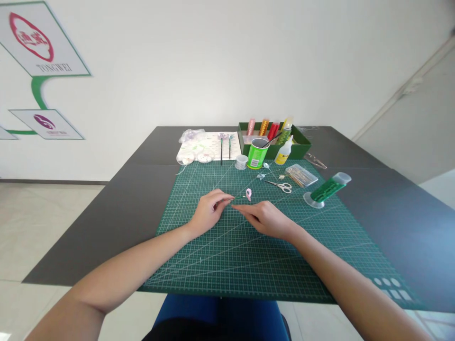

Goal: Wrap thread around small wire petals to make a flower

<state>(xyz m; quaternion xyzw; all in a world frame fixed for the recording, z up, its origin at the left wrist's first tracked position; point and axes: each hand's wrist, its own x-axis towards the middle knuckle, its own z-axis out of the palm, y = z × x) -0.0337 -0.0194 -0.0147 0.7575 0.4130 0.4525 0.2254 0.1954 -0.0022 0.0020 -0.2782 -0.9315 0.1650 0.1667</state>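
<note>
My left hand [209, 210], over the middle of the green cutting mat [220, 255], pinches the thin green stem [239, 197] of a small artificial flower. Its pale pink flower head [249, 194] points right, away from the fingertips. Just to the right is my right hand [266, 218], its index finger stretched towards the left fingertips and its other fingers curled in. Any fine thread between its fingers is too small to make out. A spool of green thread [329, 188] stands tilted on a clear round base to the right.
White-handled scissors [284, 187], a clear box of small sticks [301, 175] and pale leaf pieces [261, 176] lie beyond my hands. Farther back are a green can [256, 155], a glue bottle [284, 152], a small clear tub [241, 162] and a green box [304, 148] of coloured thread spools.
</note>
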